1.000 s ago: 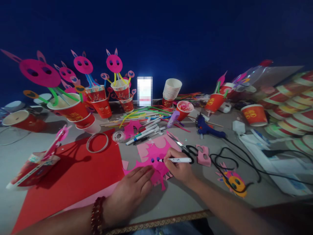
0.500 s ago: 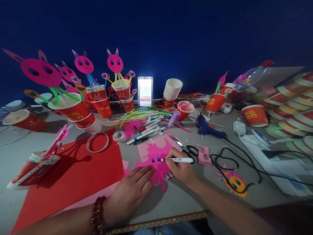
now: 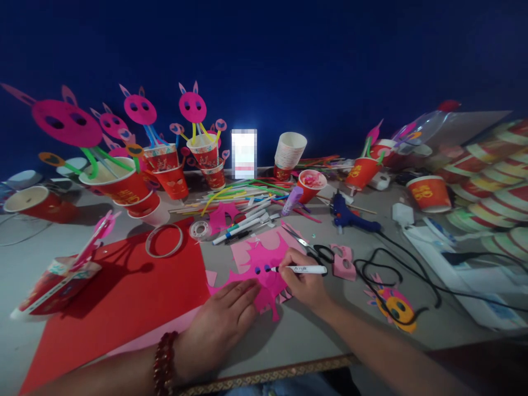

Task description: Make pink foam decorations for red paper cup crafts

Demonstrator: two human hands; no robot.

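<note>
My right hand (image 3: 305, 283) grips a white marker (image 3: 307, 269) whose dark tip touches the right one of two small blue-purple spots on a magenta paper cutout (image 3: 270, 286). My left hand (image 3: 225, 316) lies flat with fingers stretched over the cutout's lower left part, a beaded bracelet on its wrist. Lighter pink paper (image 3: 243, 250) lies under the cutout. Just beyond my right hand are black-handled scissors (image 3: 322, 253) and a pink paper scrap with holes (image 3: 343, 263).
Red sheet (image 3: 136, 297) at left, with a tape ring (image 3: 164, 240). Cups with pink paper figures (image 3: 119, 181) stand back left. Pens (image 3: 243, 225), a stack of cups (image 3: 290, 151), a blue glue gun (image 3: 355, 217) with black cable and a yellow-pink cutout (image 3: 398, 311) lie beyond or right.
The view has shifted very slightly. The marker tip still rests at the right spot, which now looks a little darker. My left hand has stayed in place.
</note>
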